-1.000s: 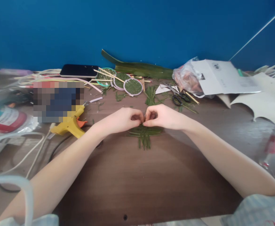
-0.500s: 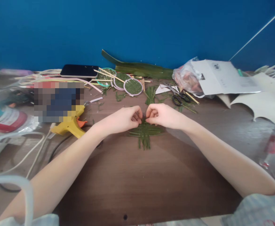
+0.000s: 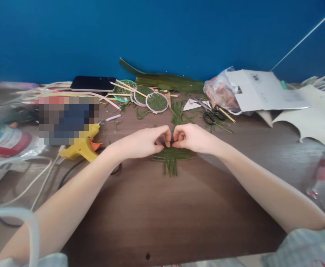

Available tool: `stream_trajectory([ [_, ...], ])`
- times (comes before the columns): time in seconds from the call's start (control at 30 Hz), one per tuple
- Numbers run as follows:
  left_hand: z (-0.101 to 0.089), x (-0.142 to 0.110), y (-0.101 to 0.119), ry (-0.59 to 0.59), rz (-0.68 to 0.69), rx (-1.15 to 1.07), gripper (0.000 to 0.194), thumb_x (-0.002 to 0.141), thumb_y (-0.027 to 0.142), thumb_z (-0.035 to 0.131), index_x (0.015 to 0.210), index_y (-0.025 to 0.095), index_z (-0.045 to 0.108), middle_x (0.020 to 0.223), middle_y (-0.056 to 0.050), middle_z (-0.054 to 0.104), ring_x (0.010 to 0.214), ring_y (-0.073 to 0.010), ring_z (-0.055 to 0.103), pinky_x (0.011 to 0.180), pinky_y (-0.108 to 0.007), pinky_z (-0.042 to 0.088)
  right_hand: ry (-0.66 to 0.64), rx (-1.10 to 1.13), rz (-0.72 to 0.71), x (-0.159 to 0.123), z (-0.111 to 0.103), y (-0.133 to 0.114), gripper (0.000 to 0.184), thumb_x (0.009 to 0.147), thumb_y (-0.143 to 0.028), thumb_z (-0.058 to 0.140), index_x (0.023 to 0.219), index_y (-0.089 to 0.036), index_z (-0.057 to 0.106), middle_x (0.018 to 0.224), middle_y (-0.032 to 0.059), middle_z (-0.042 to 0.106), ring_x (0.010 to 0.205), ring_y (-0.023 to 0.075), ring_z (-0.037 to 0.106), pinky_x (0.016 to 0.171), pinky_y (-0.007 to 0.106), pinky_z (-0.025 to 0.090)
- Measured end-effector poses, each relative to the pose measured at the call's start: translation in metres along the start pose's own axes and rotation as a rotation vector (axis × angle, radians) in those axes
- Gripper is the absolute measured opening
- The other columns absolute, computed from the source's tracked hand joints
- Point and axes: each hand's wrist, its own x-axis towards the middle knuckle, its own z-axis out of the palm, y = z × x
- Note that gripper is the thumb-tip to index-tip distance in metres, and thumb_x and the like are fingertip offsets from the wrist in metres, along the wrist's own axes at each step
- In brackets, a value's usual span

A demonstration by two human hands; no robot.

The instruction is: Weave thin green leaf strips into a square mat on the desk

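Narrow green leaf strips (image 3: 171, 162) lie crossed in a woven patch on the brown table before me. Both hands meet at the patch's far side, nearly touching each other. My left hand (image 3: 154, 140) is curled, its index finger bent down onto the strips and its thumb close by. With thumb and fingers pinched together, my right hand (image 3: 188, 138) works on a leaf strip from the other side. The fingertips cover the exact point of hold. Beyond the hands, more of the green strips (image 3: 177, 113) fan out toward the back.
Behind are round green-filled rings (image 3: 157, 102), thin wooden sticks (image 3: 129, 89), a phone (image 3: 93, 83), a long leaf (image 3: 170, 82) and black-handled scissors (image 3: 209, 116). A yellow glue gun (image 3: 81, 147) with cables lies left. White cut sheets (image 3: 270, 92) and a plastic bag (image 3: 220, 91) lie right.
My left hand has shifted slightly right, its index finger now lower over the strips. My right hand's fingers have curled a little more. The woven patch stays in place.
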Motion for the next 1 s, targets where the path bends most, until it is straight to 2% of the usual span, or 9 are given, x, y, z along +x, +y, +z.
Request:
stream_trajectory([
  [0.2,0.003,0.001,-0.001,0.015,-0.037,-0.018,0.022,0.071,0.017,0.044,0.092,0.021,0.049,0.097,-0.001,0.065,0.080,-0.0147,0.060,0.067,-0.025,0.042,-0.031,0.012,0.004,0.000,-0.004,0.002,0.008,0.065,-0.020,0.061,0.068,-0.018,0.053,0.062,-0.0013,0.061,0.055,0.0104,0.054,0.051,0.022,0.037],
  [0.4,0.005,0.003,-0.003,0.018,-0.032,-0.046,0.022,0.074,0.016,0.042,0.094,0.022,0.048,0.098,0.000,0.064,0.079,-0.0130,0.059,0.064,-0.023,0.041,-0.114,0.172,0.013,-0.002,-0.012,0.002,0.007,0.069,-0.016,0.055,0.073,-0.018,0.049,0.061,0.0001,0.062,0.052,0.0093,0.055,0.047,0.020,0.040],
  [0.53,0.010,0.005,-0.001,0.066,-0.019,-0.001,0.016,0.075,0.019,0.045,0.090,0.020,0.051,0.088,0.001,0.064,0.074,-0.0118,0.057,0.064,-0.022,0.040,-0.077,0.275,-0.043,-0.004,-0.013,-0.003,0.010,0.071,-0.014,0.053,0.077,-0.018,0.046,0.063,-0.0005,0.061,0.052,0.0086,0.054,0.050,0.020,0.040],
  [0.63,0.013,0.006,0.003,0.097,-0.037,0.046,0.011,0.077,0.025,0.048,0.084,0.019,0.054,0.079,0.001,0.062,0.069,-0.0118,0.055,0.062,-0.022,0.038,-0.048,0.356,-0.132,-0.005,-0.011,-0.004,0.011,0.072,-0.014,0.052,0.080,-0.018,0.045,0.067,-0.0010,0.061,0.058,0.0092,0.055,0.057,0.022,0.042],
  [0.77,0.016,0.008,0.007,0.118,-0.056,0.024,0.020,0.077,0.036,0.052,0.083,0.017,0.056,0.075,0.001,0.062,0.066,-0.0124,0.054,0.060,-0.022,0.036,-0.013,0.404,-0.197,-0.006,-0.007,-0.005,0.013,0.075,-0.018,0.052,0.083,-0.019,0.043,0.075,0.0000,0.063,0.069,0.0113,0.057,0.066,0.025,0.043],
  [0.93,0.015,0.007,0.004,0.137,-0.051,0.024,0.028,0.083,0.040,0.042,0.083,0.018,0.059,0.070,0.002,0.060,0.060,-0.0112,0.050,0.056,-0.022,0.032,-0.042,0.449,-0.206,-0.005,-0.010,-0.004,0.010,0.082,-0.027,0.048,0.086,-0.018,0.044,0.073,0.0019,0.064,0.069,0.0119,0.058,0.065,0.026,0.043],
  [1.0,0.014,0.007,0.002,0.134,-0.058,0.056,0.026,0.082,0.038,0.042,0.080,0.018,0.059,0.068,0.003,0.058,0.059,-0.0105,0.048,0.055,-0.022,0.031,0.003,0.428,-0.189,-0.003,-0.012,-0.001,0.009,0.083,-0.027,0.045,0.084,-0.017,0.046,0.073,0.0029,0.063,0.067,0.0117,0.057,0.064,0.025,0.043],
])
